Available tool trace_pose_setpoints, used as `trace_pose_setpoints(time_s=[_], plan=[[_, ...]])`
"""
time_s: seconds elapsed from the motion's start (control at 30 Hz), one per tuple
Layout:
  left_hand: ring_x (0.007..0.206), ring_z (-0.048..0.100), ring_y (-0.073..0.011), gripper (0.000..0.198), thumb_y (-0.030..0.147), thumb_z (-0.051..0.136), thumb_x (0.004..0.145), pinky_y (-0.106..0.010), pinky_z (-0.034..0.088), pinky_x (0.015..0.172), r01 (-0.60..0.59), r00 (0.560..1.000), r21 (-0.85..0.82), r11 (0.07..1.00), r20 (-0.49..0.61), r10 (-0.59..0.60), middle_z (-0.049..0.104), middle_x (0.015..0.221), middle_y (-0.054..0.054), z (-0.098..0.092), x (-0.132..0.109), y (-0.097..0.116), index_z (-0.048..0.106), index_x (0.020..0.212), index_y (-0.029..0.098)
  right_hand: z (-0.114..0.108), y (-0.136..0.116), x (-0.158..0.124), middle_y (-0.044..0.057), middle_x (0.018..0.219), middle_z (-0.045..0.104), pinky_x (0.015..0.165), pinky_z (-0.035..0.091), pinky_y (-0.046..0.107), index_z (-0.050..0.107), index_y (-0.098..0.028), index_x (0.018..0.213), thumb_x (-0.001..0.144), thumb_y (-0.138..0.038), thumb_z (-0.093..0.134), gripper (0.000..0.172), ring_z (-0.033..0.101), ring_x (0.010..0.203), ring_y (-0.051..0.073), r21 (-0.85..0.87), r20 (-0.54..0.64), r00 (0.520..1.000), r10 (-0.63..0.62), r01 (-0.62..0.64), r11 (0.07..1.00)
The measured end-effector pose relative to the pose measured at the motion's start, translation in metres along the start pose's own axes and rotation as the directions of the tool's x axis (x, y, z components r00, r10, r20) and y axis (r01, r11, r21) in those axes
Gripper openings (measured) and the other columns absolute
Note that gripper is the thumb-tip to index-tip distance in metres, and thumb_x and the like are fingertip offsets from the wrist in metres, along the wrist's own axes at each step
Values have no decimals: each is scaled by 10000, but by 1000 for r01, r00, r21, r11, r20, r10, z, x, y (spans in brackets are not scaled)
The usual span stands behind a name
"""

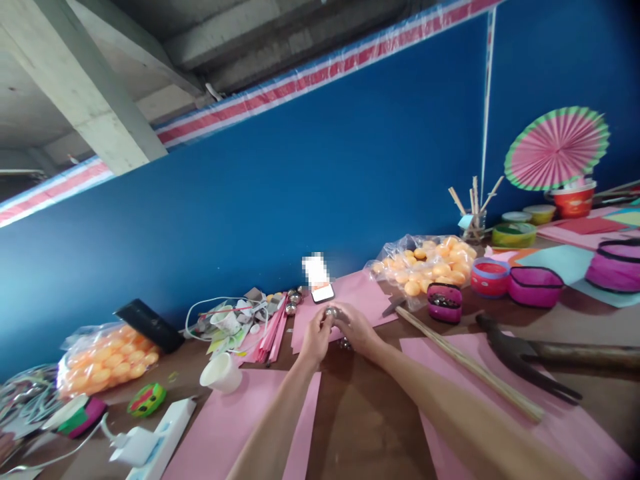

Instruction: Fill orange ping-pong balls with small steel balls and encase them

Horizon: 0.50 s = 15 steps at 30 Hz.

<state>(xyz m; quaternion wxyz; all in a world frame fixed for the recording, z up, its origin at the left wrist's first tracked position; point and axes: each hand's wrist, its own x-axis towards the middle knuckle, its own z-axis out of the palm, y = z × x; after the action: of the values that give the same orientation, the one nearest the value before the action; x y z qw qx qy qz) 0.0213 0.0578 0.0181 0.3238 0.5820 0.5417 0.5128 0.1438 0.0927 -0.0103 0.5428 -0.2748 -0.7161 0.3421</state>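
My left hand [316,337] and my right hand [357,328] meet over the middle of the table, fingers closed around a shiny metal ball [331,312]. Only the ball's top shows; the fingers cover the rest. Just below my right hand, partly hidden, lie small shiny metal pieces [345,344]. Beyond my hands a phone [323,293] rests on a pink paper sheet [360,290], its screen blurred out. Several more metal balls [291,308] sit to the left of the phone.
Right: a bag of orange balls [430,263], a wooden-handled hammer [475,367], a large pick-like tool [525,353] and a purple container [445,303]. Left: a white cup [221,373], a power strip [167,433] and another bag of orange balls [110,360]. A blue wall [250,220] stands behind.
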Motion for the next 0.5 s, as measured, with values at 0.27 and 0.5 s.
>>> trace_pose_setpoints(time_s=[0.27, 0.5], plan=[[922, 600, -225, 388, 356, 621, 699, -369, 441, 846, 7, 997, -105, 994, -72, -15, 658, 991, -94, 10, -2, -8, 607, 1030, 152, -4, 0, -4, 76, 1057, 585, 831, 456, 354, 539, -203, 1110, 757, -175, 502, 356, 547, 955, 203, -33, 21, 1000, 16, -15, 999], [914, 600, -228, 337, 379, 568, 737, -357, 445, 830, -15, 998, -128, 992, -59, 7, 670, 960, -84, 9, -5, -3, 626, 980, 153, -6, -9, -4, 71, 1083, 600, 863, 453, 361, 548, -204, 1110, 782, -179, 477, 337, 554, 994, 207, -39, 77, 996, 34, -31, 999]])
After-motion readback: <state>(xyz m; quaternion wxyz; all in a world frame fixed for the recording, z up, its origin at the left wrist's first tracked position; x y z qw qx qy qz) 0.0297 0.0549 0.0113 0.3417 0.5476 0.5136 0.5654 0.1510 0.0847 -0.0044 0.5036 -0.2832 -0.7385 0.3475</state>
